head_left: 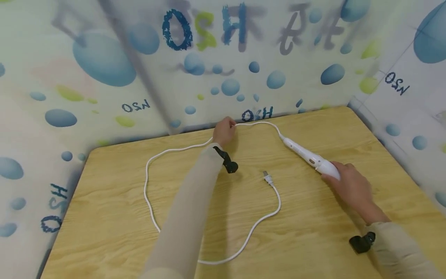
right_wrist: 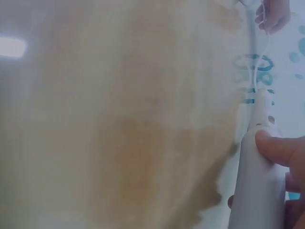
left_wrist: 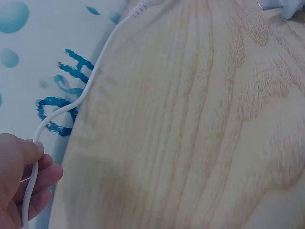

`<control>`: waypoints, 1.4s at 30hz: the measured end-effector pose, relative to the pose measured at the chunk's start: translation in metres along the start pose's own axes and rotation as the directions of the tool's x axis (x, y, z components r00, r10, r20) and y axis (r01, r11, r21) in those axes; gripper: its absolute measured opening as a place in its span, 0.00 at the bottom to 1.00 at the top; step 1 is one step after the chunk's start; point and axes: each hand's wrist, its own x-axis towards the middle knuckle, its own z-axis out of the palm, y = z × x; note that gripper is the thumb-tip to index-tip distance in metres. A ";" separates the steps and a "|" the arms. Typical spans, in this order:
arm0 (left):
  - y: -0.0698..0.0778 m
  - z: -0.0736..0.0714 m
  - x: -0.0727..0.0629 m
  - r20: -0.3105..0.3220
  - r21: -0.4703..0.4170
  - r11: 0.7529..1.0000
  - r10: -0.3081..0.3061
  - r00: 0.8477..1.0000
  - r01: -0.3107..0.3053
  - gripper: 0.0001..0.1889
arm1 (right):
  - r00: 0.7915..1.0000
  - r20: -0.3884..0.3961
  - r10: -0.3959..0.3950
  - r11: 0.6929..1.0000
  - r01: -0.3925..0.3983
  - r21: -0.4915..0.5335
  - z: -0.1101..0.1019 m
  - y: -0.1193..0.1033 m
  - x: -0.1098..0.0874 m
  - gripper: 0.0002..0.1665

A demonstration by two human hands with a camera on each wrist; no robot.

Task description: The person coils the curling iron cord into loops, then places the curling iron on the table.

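Right of centre in the head view, a white corded appliance (head_left: 306,154) slants from upper left to lower right, its thick end held by the right hand (head_left: 350,186). In the right wrist view that hand's thumb lies on the casing and a fingertip shows at the opposite side, so the fingers are clamped around the body; holding the broad end probably gives the surest grip and leaves the narrow, cord end free. Whether the appliance is lifted off the wooden table (head_left: 115,244) or resting on it, I cannot tell. At upper centre, by the table's far edge, the left hand (head_left: 223,131) pinches the white cord (head_left: 145,182); in the left wrist view, at lower left, the cord runs between thumb and fingers, which close on it. Taking it there seems to keep the stretch toward the appliance under control, with some slack left in its curve. From the left hand the rest loops down the left side, is hidden by the left forearm, and rises from lower centre to the plug (head_left: 267,178), which lies loose near the middle of the frame, prongs toward the top, apparently unattached to anything.
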 end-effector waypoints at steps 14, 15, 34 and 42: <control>-0.013 -0.063 -0.048 0.023 -0.154 0.988 0.027 0.999 -0.023 0.11 | 0.992 -0.018 -0.126 0.992 0.126 0.002 -0.020 -0.022 0.033 0.29; -0.013 -0.067 -0.052 0.028 -0.160 0.987 0.021 0.999 -0.017 0.10 | 0.992 -0.009 -0.129 0.992 0.129 -0.003 -0.022 -0.024 0.036 0.29; 0.004 -0.107 -0.133 0.053 -0.341 0.934 0.137 0.989 -0.111 0.11 | 0.975 0.078 -0.208 0.978 0.205 0.047 -0.030 -0.064 0.087 0.32; 0.026 -0.102 -0.159 0.091 -0.493 0.861 0.197 0.976 -0.127 0.12 | 0.973 0.011 -0.232 0.970 0.231 0.079 -0.042 -0.091 0.103 0.31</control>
